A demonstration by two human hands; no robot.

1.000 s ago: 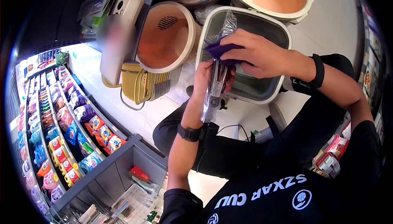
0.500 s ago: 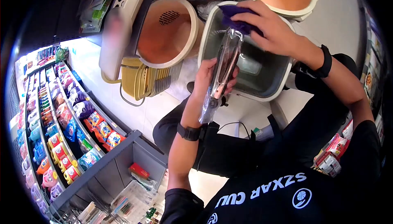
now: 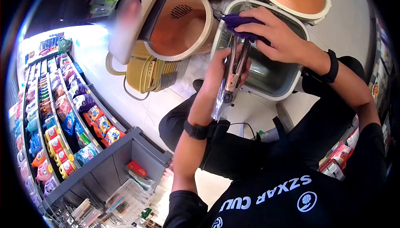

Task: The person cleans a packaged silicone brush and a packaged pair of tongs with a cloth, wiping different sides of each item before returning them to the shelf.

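My left hand is closed around a long metal tool in a clear plastic wrapper, possibly tongs; glare on the film hides its exact kind. It slants upward in front of me, its dark round end pointing toward my lap. A bunched purple cloth is in my right hand, pressed over the far end of the wrapped tool. Just beyond both hands stands a grey basin with a pale rim.
Orange-lined tubs and yellow baskets stand on the floor beyond my hands. To the left run shelves of detergent bags and bottles. A grey bin wall is near my left elbow, with packaged small goods beside it.
The view has shifted, so the tubs and basin sit farther right and slightly higher. My right hand and the cloth have come slightly down along the wrapped tool.
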